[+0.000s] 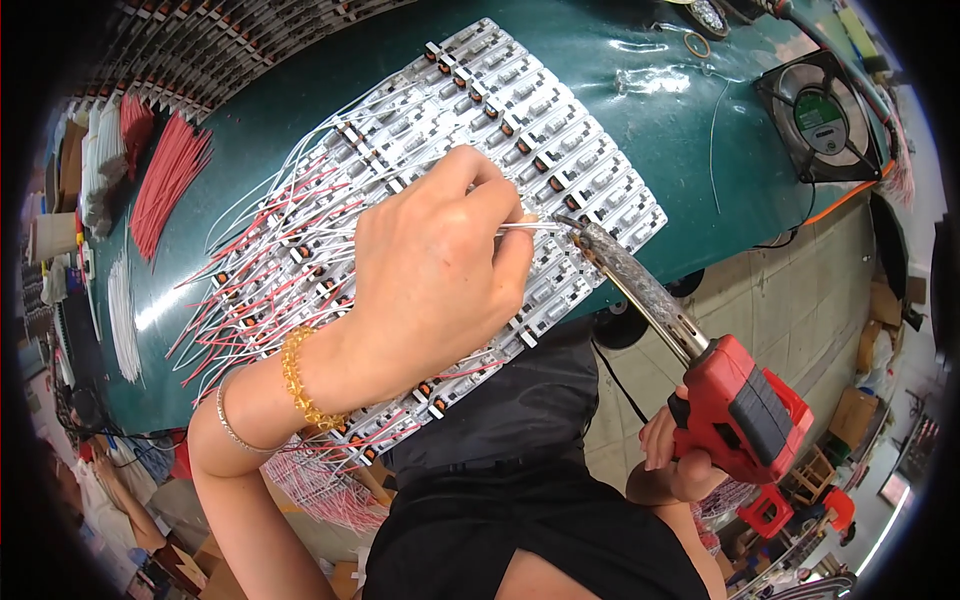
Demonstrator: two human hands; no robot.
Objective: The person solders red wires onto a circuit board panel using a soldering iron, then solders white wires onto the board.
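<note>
My left hand (430, 270) hovers over a panel of small white circuit boards (560, 150) on a dark green table (300, 90). Its fingers pinch a thin white wire (530, 226) and hold the wire's end to a board near the panel's right edge. My right hand (680, 455) grips the red handle of a soldering iron (740, 405). The iron's crusted metal tip (578, 228) touches the wire's end. Several red and white wires (260, 280) trail from the boards to the left. Beaded and thin bracelets circle my left wrist.
Bundles of loose red wires (170, 175) and white wires (122, 315) lie on the table's left side. A black square fan (820, 120) sits at the far right corner. Cardboard boxes and red stools stand on the tiled floor at right.
</note>
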